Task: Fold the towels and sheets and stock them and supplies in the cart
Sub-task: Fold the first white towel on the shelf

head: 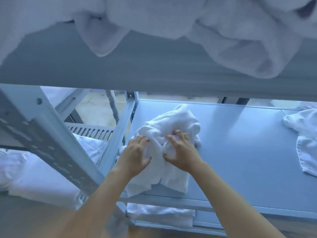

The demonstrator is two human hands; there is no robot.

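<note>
A crumpled white towel (175,124) lies on the left part of the cart's middle shelf (240,152), one end hanging over the front edge. Both of my hands are on it. My left hand (135,155) grips the cloth on its left side, fingers curled into the folds. My right hand (181,152) claws into the bunched middle of the towel, fingertips dug in. A second white towel (307,143) lies loosely at the shelf's right edge.
The cart's top shelf (137,71) spans the upper view, with white towels (240,40) hanging over its edge. A grey perforated upright (48,134) stands to the left. White linen (34,172) lies on another cart at left. A folded towel (159,215) sits on the lower shelf.
</note>
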